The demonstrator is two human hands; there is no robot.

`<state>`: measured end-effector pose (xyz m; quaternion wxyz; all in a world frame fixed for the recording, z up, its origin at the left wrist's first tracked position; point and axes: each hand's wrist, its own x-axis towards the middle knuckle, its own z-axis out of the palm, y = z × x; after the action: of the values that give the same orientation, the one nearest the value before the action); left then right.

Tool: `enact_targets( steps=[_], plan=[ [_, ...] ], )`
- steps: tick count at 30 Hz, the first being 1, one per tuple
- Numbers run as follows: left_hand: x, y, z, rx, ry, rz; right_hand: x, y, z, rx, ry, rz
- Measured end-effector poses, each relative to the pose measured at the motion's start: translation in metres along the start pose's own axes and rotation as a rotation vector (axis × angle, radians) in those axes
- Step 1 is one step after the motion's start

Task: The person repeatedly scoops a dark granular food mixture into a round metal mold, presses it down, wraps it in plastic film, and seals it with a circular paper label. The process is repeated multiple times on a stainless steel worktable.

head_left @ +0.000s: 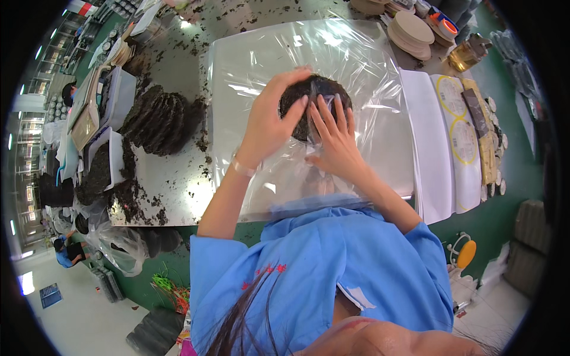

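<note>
A round, dark disc of what looks like dried seaweed [290, 111] lies on clear plastic film [255, 89] in the middle of the table. My left hand [270, 115] curves round the disc's left edge. Its fingers reach the far rim and its thumb lies over the top, holding the disc. Stretched out and spread, the fingers of my right hand [337, 139] rest on the disc's right part and near side. Crinkled film shows between the two hands. How the film wraps the disc underneath is hidden.
Left of the film stands a leaning stack of similar dark discs [160, 121], with crumbs scattered around. White bins [122, 98] line the left edge. To the right lie white sheets [427, 142] and yellow-ringed labels [463, 130]. Round cardboard discs [411, 32] and a jar of amber liquid [469, 53] stand at the far right.
</note>
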<state>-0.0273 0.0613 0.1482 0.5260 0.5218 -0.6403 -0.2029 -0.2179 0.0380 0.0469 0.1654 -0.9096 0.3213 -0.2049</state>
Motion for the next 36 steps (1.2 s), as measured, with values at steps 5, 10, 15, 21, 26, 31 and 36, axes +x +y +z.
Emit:
enact_targets(
  steps=[5,10,15,21,26,31,36],
  plan=[
    [-0.087,0.055,-0.009,-0.370,-0.485,-0.037,0.032,0.017,0.045,-0.110,0.034,0.038],
    [-0.142,-0.051,0.015,0.121,-0.336,-0.421,0.024,0.031,0.047,-0.006,0.216,-0.032],
    [-0.092,-0.108,0.034,-0.611,0.345,-0.449,0.022,0.037,0.047,-0.007,0.207,0.015],
    [-0.031,-0.094,0.075,0.246,0.140,0.105,0.018,0.042,0.042,-0.056,0.054,0.040],
    [-0.027,-0.135,0.095,0.505,-0.135,-0.041,0.005,0.042,0.011,0.322,0.437,0.068],
    [-0.028,-0.129,0.094,0.528,-0.158,0.050,0.034,0.072,0.003,0.837,0.344,0.310],
    [-0.001,-0.130,-0.013,-0.325,-0.563,-0.581,0.051,0.075,0.009,-0.093,-0.102,-0.130]
  ],
)
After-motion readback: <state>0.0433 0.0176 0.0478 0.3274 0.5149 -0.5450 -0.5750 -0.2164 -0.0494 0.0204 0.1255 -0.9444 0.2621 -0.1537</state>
